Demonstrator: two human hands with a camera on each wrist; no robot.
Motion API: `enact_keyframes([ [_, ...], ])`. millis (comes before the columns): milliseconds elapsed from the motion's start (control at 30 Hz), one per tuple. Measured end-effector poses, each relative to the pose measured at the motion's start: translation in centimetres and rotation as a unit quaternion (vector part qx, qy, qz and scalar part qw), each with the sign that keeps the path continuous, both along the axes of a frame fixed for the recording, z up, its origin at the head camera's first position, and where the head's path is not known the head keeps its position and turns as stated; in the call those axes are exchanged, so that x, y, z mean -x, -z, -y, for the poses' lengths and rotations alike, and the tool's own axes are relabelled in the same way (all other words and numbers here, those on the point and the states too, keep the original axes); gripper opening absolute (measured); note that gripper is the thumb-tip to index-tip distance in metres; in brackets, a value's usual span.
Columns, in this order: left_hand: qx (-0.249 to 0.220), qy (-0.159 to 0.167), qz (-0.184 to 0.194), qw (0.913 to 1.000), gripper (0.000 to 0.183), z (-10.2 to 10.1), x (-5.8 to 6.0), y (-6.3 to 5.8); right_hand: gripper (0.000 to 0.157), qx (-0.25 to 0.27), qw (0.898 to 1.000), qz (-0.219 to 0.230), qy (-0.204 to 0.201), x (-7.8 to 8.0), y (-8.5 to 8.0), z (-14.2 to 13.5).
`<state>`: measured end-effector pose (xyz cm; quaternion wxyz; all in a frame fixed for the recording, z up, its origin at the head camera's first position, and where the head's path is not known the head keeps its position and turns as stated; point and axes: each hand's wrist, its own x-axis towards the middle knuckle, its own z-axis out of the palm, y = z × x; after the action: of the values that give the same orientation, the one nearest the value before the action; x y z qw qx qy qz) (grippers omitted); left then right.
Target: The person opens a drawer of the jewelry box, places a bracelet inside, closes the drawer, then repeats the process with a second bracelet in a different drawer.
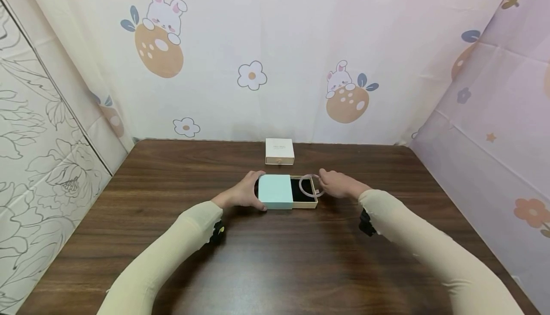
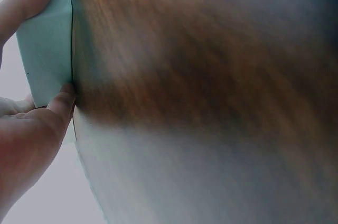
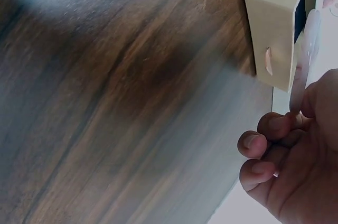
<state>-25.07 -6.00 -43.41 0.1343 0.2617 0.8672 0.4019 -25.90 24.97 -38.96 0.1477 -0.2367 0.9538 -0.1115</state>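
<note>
A mint-green box sleeve (image 1: 275, 192) lies in the middle of the table. My left hand (image 1: 245, 193) grips its left end, thumb on the near side and fingers at the far side. In the left wrist view, fingertips press on the sleeve (image 2: 47, 60). From the sleeve's right end a cream drawer (image 1: 305, 205) with a black lining is pulled partway out. My right hand (image 1: 340, 184) pinches a pale pink translucent bangle (image 1: 301, 186), tilted over the drawer's right end. The right wrist view has the bangle (image 3: 310, 39) beside the drawer front (image 3: 272, 34), which bears a small ribbon tab.
A small white drawer box (image 1: 279, 149) with a cream front stands behind the mint one, near the table's back edge. Dark wood-grain table (image 1: 275, 257) surrounds both boxes. A printed curtain (image 1: 292, 67) hangs along the back and sides.
</note>
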Motion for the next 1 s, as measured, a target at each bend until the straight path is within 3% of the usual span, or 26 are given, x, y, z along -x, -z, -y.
enact_keyframes([
  [700, 0.005, 0.000, -0.002, 1.0000, 0.104, 0.0, -0.1, -0.2, 0.021, -0.010, 1.000, 0.029, 0.005, 0.1, 0.0, 1.6],
  [1000, 0.007, 0.000, -0.002, 1.0000, 0.104, 0.0, 0.0, -0.1, 0.020, -0.023, 1.000, 0.020, -0.003, 0.2, 0.2, 2.0],
])
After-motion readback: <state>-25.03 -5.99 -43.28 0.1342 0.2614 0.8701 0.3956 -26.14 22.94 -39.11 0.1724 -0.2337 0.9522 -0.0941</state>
